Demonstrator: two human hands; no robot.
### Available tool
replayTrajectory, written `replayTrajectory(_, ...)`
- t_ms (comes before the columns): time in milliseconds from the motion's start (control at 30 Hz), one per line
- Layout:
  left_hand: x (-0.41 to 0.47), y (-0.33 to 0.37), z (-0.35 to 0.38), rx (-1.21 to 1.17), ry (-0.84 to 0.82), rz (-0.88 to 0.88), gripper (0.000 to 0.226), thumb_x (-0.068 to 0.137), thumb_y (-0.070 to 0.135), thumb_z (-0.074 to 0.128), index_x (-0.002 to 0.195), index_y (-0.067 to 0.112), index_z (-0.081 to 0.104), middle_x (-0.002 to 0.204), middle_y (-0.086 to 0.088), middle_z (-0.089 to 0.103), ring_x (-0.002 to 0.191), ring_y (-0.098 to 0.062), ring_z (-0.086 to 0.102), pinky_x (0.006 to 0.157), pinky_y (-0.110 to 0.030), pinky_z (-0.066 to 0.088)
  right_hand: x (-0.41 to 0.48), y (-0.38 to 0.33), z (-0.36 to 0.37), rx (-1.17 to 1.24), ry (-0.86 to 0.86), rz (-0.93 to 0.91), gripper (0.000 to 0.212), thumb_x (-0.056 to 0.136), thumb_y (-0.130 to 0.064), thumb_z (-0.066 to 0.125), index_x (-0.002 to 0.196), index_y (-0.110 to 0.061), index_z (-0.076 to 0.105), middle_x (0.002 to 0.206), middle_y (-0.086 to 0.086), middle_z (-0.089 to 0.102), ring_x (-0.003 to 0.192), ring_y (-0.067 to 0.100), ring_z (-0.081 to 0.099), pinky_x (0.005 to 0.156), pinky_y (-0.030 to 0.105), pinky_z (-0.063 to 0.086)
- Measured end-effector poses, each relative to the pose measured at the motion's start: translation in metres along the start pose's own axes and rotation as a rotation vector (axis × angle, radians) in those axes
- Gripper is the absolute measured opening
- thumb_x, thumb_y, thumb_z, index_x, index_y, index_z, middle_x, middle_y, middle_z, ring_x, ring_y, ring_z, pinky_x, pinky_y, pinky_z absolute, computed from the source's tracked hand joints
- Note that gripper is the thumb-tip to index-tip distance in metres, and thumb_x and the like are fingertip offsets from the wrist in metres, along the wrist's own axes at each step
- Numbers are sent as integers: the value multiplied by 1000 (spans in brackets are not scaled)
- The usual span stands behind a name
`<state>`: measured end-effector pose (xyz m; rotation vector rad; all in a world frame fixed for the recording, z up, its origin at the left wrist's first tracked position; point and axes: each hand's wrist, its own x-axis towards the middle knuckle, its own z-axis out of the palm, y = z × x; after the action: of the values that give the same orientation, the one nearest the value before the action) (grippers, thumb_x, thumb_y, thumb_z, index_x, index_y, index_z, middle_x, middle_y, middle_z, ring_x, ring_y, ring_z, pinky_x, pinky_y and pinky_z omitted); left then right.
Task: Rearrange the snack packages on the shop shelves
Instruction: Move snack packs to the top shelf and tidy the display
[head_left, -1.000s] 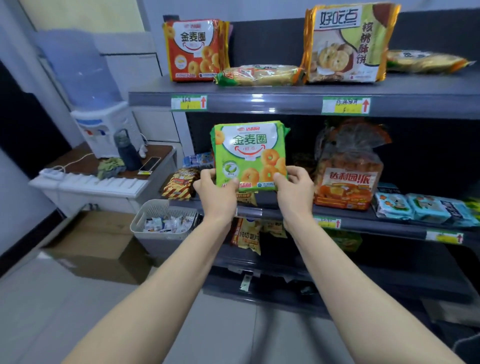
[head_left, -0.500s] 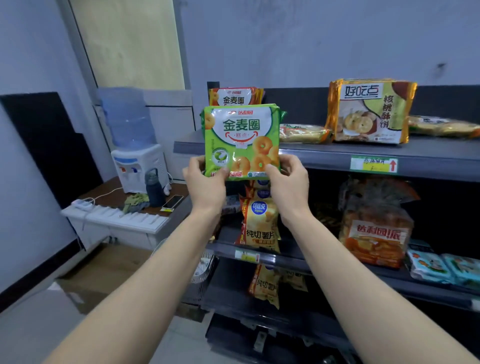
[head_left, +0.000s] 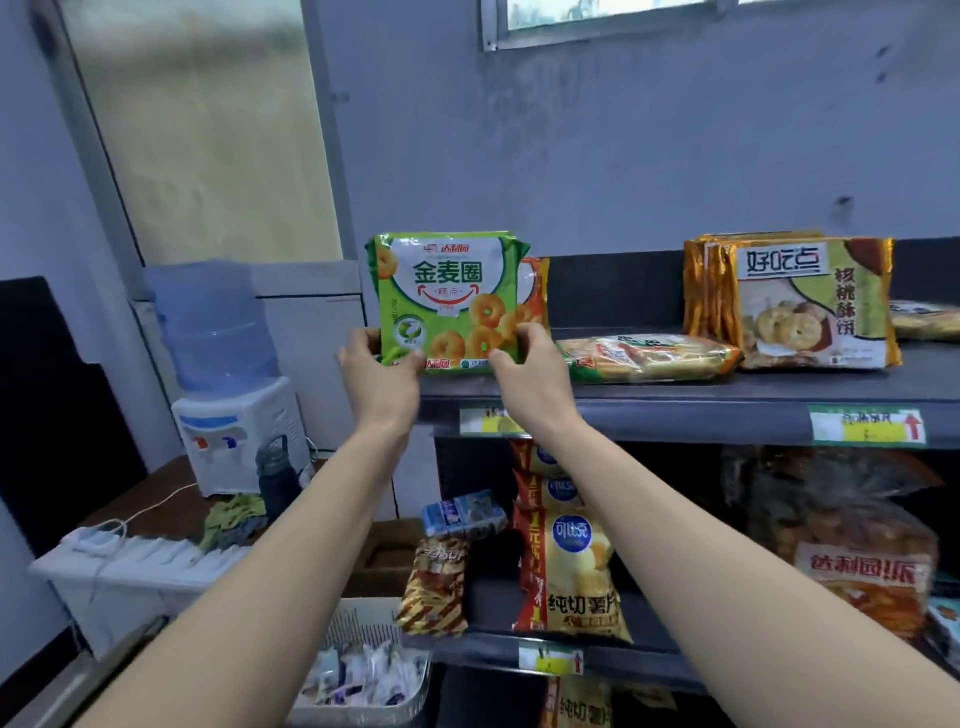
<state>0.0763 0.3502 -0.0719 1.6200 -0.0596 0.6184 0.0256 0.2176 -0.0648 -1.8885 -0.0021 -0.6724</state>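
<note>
A green ring-biscuit package stands upright at the left end of the top shelf. My left hand grips its lower left corner and my right hand grips its lower right corner. Behind it an orange package of the same biscuits is mostly hidden. To the right a flat yellow-green packet lies on the shelf, and a gold walnut-cookie package stands upright.
The lower shelf holds yellow chip bags, a striped snack bag, a blue pack and a bread bag. A water dispenser stands on a desk at left. A basket of small packets sits below.
Both hands have lifted the green package from the middle shelf up to the left end of the top shelf, in front of the orange package. The camera has tilted upward.
</note>
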Motion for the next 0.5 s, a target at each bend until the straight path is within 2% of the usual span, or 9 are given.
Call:
replayTrajectory(100,28,-9,6,107,-39,42,25,78,12,72,95,17,54,108,-5,63,97,-24,60,84,-35,47,23,8,13,-149,-36,70,48,96,-21,48,140,-7,37,134,8,51,120,25,49,93,29,39)
replayTrajectory(267,51,-30,26,295,-228,29,18,77,20,75,90,15,63,96,-3,70,92,-26,63,88,-40,48,45,29,19,-363,13,152,27,93,-20,48,113,-3,50,116,14,57,110,34,50,92,42,44)
replayTrajectory(333,53,-36,34,393,-232,46,15,79,24,73,89,17,66,96,-2,71,95,-27,62,90,-34,38,49,32,18,-427,26,161,29,92,-18,47,115,-1,48,119,16,53,112,35,46,95,41,41)
replayTrajectory(400,52,-36,39,474,-205,57,11,82,24,70,89,18,65,96,-2,70,98,-27,59,82,-31,24,53,34,18,-456,39,158,30,93,-17,48,118,-1,45,123,16,48,115,34,43,97,41,37)
replayTrajectory(500,54,-34,43,516,-192,56,11,82,25,70,86,19,61,88,1,66,93,-25,57,78,-32,20,56,37,21,-457,46,148,36,92,-18,50,123,0,42,126,15,45,117,33,41,100,42,37)
